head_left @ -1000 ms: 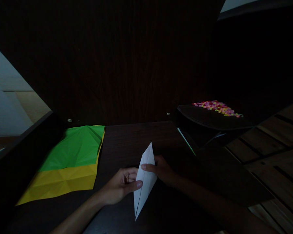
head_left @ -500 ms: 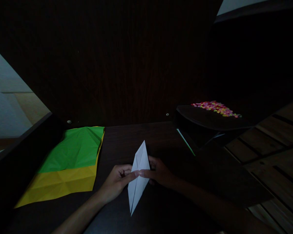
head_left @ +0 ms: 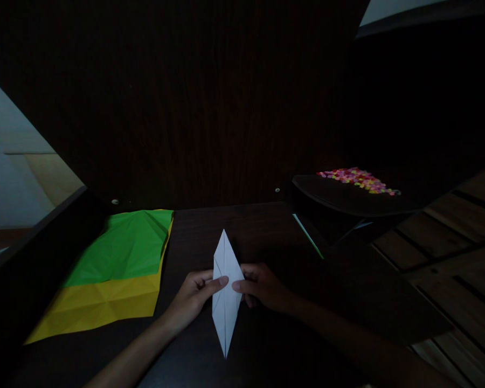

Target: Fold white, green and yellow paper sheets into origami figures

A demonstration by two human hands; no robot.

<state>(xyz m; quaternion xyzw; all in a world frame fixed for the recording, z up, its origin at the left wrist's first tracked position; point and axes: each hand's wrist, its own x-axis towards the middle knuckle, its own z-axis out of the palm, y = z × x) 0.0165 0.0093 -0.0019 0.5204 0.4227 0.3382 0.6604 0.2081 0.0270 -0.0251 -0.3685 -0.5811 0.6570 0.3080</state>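
Note:
A white sheet of folded paper (head_left: 227,312), long and diamond-shaped with a point at each end, is held between both hands above the dark tabletop. My left hand (head_left: 196,293) pinches its left edge, thumb on top and fingers tucked behind. On the opposite edge my right hand (head_left: 263,286) grips it the same way, its thumb lying near the middle. A crease runs down the length of the paper between the two thumbs. The fingertips behind the paper are hidden.
To the left, a creased green sheet (head_left: 125,245) overlaps a yellow sheet (head_left: 101,304). A pile of small pink, red and yellow pieces (head_left: 359,180) lies on a rounded dark shelf (head_left: 327,195) at the right. Below it is a thin pale-green strip (head_left: 308,236). A dark upright panel (head_left: 202,108) stands behind.
The folded paper has turned so its top point swung left and its lower point right. My thumbs, touching before, are now apart.

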